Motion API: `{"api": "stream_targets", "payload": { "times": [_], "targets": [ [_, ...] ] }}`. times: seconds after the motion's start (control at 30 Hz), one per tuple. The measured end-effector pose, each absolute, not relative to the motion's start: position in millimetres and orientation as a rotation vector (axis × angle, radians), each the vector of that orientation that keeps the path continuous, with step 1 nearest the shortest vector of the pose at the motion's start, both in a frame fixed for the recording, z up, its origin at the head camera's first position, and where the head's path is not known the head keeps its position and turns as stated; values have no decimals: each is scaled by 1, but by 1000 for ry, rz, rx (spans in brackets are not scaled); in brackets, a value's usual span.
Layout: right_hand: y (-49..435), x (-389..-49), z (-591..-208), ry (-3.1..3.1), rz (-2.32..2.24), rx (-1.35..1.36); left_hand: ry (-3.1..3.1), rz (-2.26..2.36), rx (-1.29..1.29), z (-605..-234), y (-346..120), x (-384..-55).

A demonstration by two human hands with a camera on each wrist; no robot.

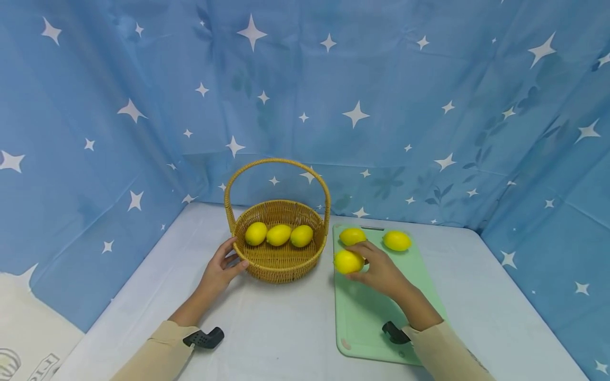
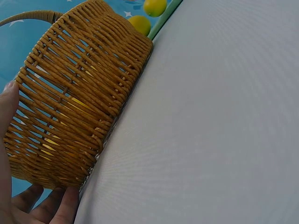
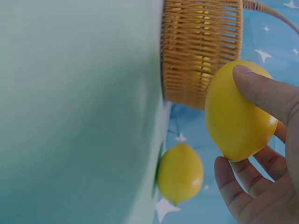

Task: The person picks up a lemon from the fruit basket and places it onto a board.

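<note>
A wicker basket with a tall arched handle stands on the table, and three lemons lie in a row inside it. My left hand grips the basket's near left side, its thumb at the rim and its fingers against the outer wall. Between the thumb and fingers of my right hand is a lemon, raised over the green cutting board. Two more lemons lie toward the board's far end, one at the left and one at the right.
The board lies to the right of the basket on a white-covered table. A blue curtain with white stars hangs behind the table and along both sides. Each wrist carries a black camera mount.
</note>
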State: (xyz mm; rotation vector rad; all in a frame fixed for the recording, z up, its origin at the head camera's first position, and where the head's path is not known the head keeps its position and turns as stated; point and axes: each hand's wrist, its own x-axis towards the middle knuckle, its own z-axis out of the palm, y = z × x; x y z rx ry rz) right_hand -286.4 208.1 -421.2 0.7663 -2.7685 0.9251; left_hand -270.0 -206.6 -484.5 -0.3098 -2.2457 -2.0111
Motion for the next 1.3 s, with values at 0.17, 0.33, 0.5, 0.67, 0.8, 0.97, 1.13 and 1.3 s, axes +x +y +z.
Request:
{"api": "stream_targets", "payload": {
  "times": [0.17, 0.33, 0.5, 0.67, 0.8, 0.97, 1.13, 1.3],
  "targets": [
    [217, -286, -427, -2787, 902, 755, -2249, -2010, -306, -483, -207, -269],
    [224, -285, -431, -2808, 917, 749, -2259, -2002, -295, -484, -207, -269],
    [230, -286, -436, -2833, 898, 733, -2262, -2004, -301, -484, -207, -270],
    [233, -288, -439, -2864, 880, 713, -2249, -2010, -307, -484, -206, -269],
    [233, -288, -440, -2874, 862, 711, -2242, -2009, -327, -484, -206, -270],
    [234, -288, -440, -2877, 830, 728, -2247, -2013, -317, -485, -206, -270],
    [235, -288, -440, -2878, 817, 731, -2253, -2008, -315, -486, -207, -271],
    [235, -288, -440, -2893, 816, 723, -2254, -2014, -311, -485, -206, -270]
  ]
}}
